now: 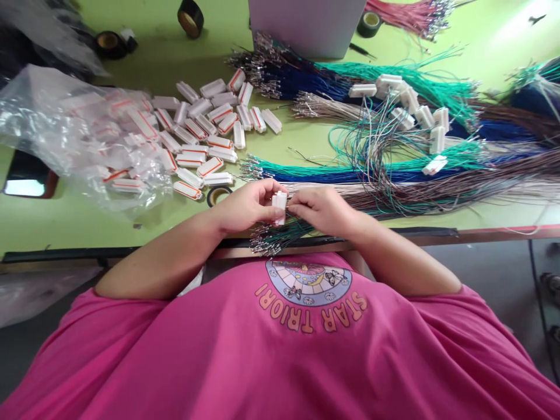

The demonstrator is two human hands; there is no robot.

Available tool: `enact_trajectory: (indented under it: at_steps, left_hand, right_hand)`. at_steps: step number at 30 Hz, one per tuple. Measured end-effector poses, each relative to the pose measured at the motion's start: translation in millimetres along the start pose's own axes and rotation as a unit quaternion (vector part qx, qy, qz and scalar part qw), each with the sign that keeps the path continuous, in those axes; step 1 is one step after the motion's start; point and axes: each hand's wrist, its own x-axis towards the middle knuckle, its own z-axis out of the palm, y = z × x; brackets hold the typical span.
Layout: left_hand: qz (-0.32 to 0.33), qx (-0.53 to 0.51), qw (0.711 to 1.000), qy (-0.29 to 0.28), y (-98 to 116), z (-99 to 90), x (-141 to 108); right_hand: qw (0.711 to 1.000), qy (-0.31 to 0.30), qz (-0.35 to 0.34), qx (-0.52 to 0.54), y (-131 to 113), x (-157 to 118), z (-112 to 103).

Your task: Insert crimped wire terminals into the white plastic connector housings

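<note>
My left hand grips a white connector housing upright between thumb and fingers, near the table's front edge. Close to its right side, my right hand is closed in a pinch; what its fingertips hold is too small to make out. Below both hands lies a bundle of dark green wires with metal terminals at its left end. Long white and brown wires run off to the right behind my right hand. Many loose white housings, some with orange edges, are spread behind my left hand.
A clear plastic bag with housings lies at left, beside a phone. Black tape rolls stand around. Wired housings rest on green and blue wires at right. A grey box is at the back.
</note>
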Motion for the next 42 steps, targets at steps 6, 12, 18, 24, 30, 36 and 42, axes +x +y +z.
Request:
enact_trajectory:
  at_steps: [6, 12, 18, 24, 30, 36, 42]
  left_hand:
    - [0.036, 0.154, 0.984, 0.078, 0, -6.4, -1]
    - [-0.006, 0.236, 0.971, 0.045, -2, -9.0, 0]
    - [-0.006, 0.166, 0.985, 0.044, -3, -9.7, 1]
    - [-0.016, 0.122, 0.992, 0.040, -1, -10.1, 0]
    - [0.027, 0.010, 0.998, 0.058, 1, -6.7, 3]
    - [0.028, -0.109, 0.992, 0.058, -2, -2.0, 6]
    - [0.008, -0.128, 0.990, 0.066, -3, -3.2, 5]
  right_hand:
    - [0.967, -0.033, 0.053, -0.247, 23, 25, -33]
    - [0.968, -0.045, 0.047, -0.243, 29, 24, -23]
    - [0.981, 0.027, 0.074, -0.179, 29, 21, -23]
    - [0.993, 0.011, 0.062, -0.104, 34, 20, -29]
    - [0.997, 0.076, -0.019, 0.001, 15, 9, -37]
    - [0.991, 0.046, -0.026, 0.125, 1, 13, -22]
    - [0.988, 0.105, 0.005, 0.115, 7, 10, -16]
